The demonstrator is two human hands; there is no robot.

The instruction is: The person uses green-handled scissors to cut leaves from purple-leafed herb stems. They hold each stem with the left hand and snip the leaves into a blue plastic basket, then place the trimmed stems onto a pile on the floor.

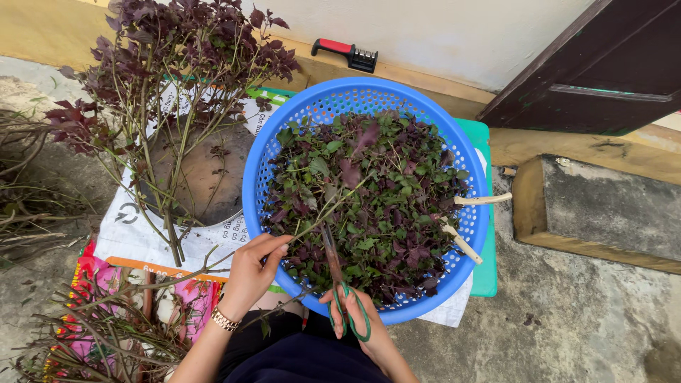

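A round blue plastic basket (264, 162) holds a heap of cut green and purple leaves (376, 191). My left hand (250, 273) pinches a thin green stem (323, 216) that reaches over the basket's near side. My right hand (358, 319) grips green-handled scissors (340, 284), whose blades point up across that stem. A gold bracelet sits on my left wrist.
A bunch of purple-leaved branches (170, 71) stands at the left over printed sacks. Bare stripped stems (92, 326) lie at the lower left. A red-and-black knife sharpener (347, 53) rests on the ledge behind. A dark door (596, 64) and a concrete block (603, 209) are at the right.
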